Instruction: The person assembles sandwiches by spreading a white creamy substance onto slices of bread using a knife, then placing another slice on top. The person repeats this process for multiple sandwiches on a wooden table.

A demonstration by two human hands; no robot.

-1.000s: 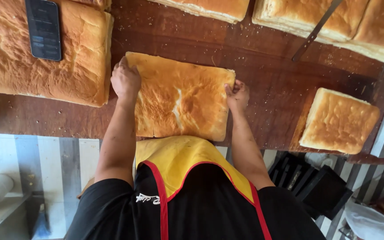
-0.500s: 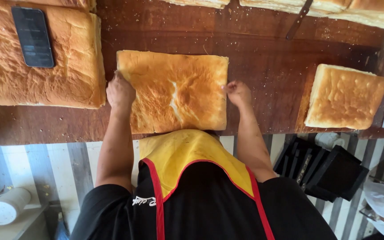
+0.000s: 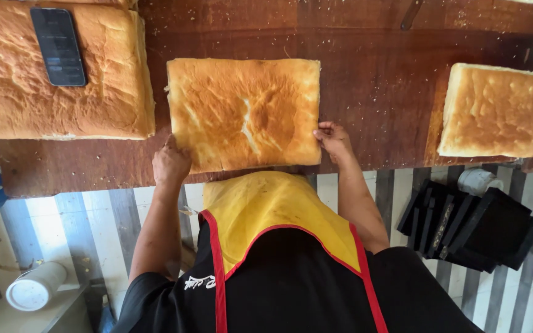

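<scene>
Squaring up golden-brown rectangular sponge cake slab [image 3: 243, 113] on dark wooden table [image 3: 377, 80]; left hand [image 3: 171, 164] and right hand [image 3: 333, 139], fingers curled against near corners. Next probably needs gentle, even grip.

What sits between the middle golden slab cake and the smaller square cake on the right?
Nothing: in the head view, only bare dark wooden tabletop separates the middle golden slab cake from the smaller square cake.

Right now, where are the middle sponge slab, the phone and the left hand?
middle sponge slab [image 3: 245, 114], head view, centre of its browned top.
phone [image 3: 58, 46], head view, middle of its dark screen, lying on the big slab at left.
left hand [image 3: 171, 163], head view, back of the hand at the slab's near-left corner.
</scene>
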